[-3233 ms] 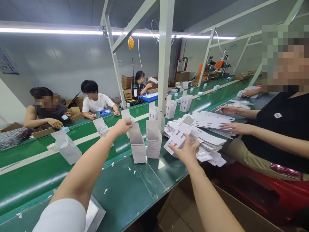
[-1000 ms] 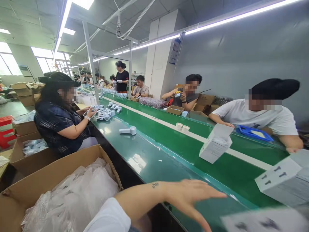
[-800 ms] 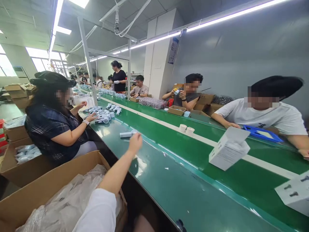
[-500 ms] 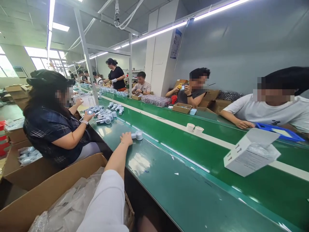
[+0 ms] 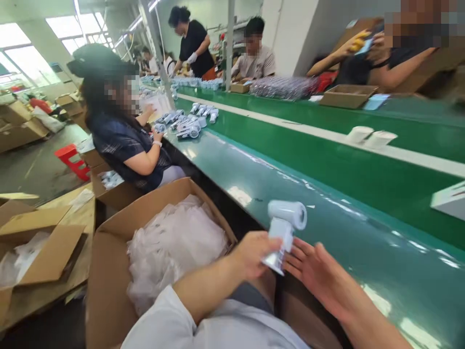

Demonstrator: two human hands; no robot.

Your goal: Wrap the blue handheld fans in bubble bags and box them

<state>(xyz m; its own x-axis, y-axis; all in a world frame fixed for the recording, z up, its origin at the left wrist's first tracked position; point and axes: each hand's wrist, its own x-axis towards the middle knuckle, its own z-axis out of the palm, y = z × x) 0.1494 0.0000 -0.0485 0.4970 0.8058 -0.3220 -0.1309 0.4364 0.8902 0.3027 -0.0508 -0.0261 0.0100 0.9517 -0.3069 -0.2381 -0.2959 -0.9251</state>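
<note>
A pale blue handheld fan [image 5: 285,218], with a cylinder-shaped head on a flat handle, is held tilted near the belt's edge. My left hand [image 5: 254,252] is closed around the lower handle from the left side. Fingers stretched out, my right hand [image 5: 316,269] is open with its fingertips right beside the handle; whether they touch it I cannot tell. Just left of my left hand stands a cardboard box [image 5: 105,271] full of clear plastic bags [image 5: 174,242].
More fans [image 5: 189,127] lie piled on the green belt [image 5: 327,165] before a seated co-worker [image 5: 123,131] on the left. Two white round cups [image 5: 379,139] stand on the belt's pale strip. A white box [image 5: 448,199] shows at the right edge. Other people work across the belt.
My left hand has brought the fan from the belt's surface back toward my body. My right hand has come into view beside it. The view has turned left and downward.
</note>
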